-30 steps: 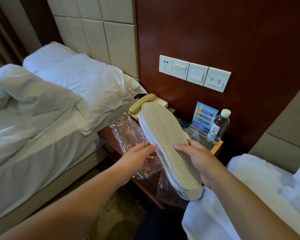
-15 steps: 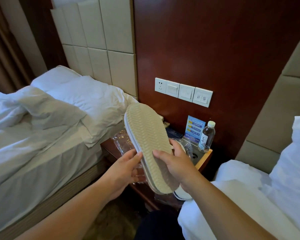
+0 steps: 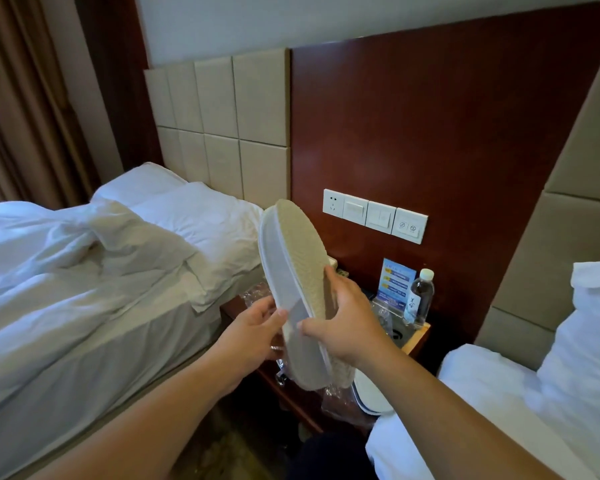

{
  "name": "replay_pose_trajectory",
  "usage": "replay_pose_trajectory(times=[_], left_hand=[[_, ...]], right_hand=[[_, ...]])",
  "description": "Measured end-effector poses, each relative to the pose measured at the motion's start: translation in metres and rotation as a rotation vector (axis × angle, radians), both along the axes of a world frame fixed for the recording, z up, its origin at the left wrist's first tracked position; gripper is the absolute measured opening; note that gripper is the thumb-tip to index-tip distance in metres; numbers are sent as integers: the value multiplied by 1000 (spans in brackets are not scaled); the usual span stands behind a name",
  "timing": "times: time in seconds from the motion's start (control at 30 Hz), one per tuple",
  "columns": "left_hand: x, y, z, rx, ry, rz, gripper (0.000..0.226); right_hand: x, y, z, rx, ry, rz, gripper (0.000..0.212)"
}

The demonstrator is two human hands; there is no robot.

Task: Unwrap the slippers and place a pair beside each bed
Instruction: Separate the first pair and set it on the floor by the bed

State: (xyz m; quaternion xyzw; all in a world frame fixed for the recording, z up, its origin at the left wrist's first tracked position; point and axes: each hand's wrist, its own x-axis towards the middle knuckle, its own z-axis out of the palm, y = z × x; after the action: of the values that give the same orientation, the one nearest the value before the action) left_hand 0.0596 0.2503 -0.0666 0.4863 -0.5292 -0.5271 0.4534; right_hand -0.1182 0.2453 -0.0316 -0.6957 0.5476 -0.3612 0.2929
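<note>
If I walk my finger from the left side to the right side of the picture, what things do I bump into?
Curtain → rumpled left bed → left hand → slippers → right hand → water bottle → right bed's pillow.

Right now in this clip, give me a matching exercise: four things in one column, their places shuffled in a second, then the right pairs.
Things:
1. slippers
2. water bottle
3. plastic wrap
4. switch panel

Places:
A. on the wooden wall
B. held up between the left hand and right hand
C. standing at the back of the nightstand
D. crumpled on the nightstand's front, under the slippers

Pairs: 1-B, 2-C, 3-D, 4-A
</note>
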Motion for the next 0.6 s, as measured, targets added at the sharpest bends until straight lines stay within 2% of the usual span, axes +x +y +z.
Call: replay_pose_trajectory(times=[0.13, 0.2, 0.3, 0.4, 0.6], left_hand=[[17, 1, 2, 4, 8, 48, 23], [26, -1, 3, 17, 36, 90, 24], [41, -1, 6, 48, 101, 128, 21], [50, 1, 10, 48, 167, 135, 23], [56, 8, 19, 46, 173, 164, 24]], right_hand=[[-2, 5, 13, 23, -343, -24, 55], [-5, 4, 20, -6, -413, -78, 45], [-12, 0, 29, 110, -566, -107, 28], [-19, -1, 34, 212, -723, -115, 25], [-19, 5, 37, 280, -774, -75, 27]])
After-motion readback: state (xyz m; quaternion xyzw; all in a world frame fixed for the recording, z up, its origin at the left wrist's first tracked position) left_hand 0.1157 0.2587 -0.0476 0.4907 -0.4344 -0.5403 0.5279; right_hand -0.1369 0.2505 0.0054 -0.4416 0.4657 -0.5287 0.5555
